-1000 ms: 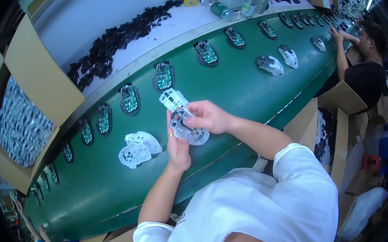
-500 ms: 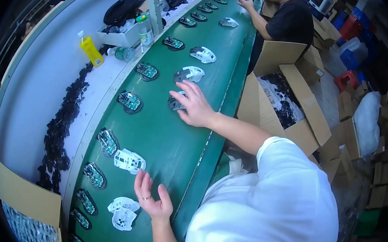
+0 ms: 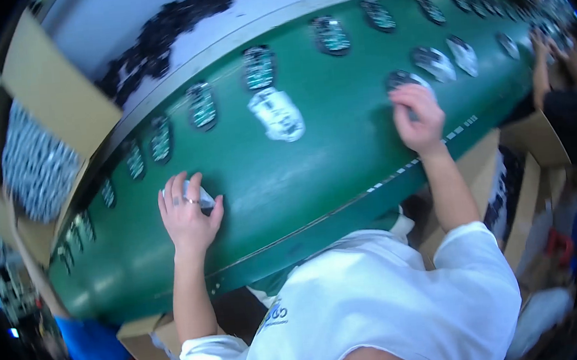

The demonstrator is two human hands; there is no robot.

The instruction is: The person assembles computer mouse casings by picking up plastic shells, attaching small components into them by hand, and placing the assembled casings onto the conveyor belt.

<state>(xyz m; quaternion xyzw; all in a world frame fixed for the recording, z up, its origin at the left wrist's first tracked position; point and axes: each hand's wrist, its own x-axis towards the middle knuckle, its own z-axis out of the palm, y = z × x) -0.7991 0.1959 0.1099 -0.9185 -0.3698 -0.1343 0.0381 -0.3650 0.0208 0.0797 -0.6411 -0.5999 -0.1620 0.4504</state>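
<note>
At the left of the green conveyor, my left hand [image 3: 190,219] bends its fingers over a white plastic mouse shell piece [image 3: 206,199], with the thumb at its edge; most of the piece is hidden. My right hand [image 3: 422,119], farther right, curls its fingers onto a grey-and-white mouse shell [image 3: 404,78] lying on the belt. Between the hands and farther back lies another white shell piece [image 3: 277,116], touching a mouse base with a green circuit board [image 3: 259,67]. More shells, one of them white [image 3: 433,63], lie beyond my right hand.
Several mouse bases, one with its board showing [image 3: 331,35], line the far side of the green belt [image 3: 327,156]. Black parts [image 3: 159,40] are heaped on the shelf behind. A cardboard box [image 3: 52,70] stands at the left. A co-worker [image 3: 575,117] works at the far right.
My view has turned left. My left hand has come down onto the white shell pieces it was beside; my right hand remains at the grey shell, its fingers more curled.
</note>
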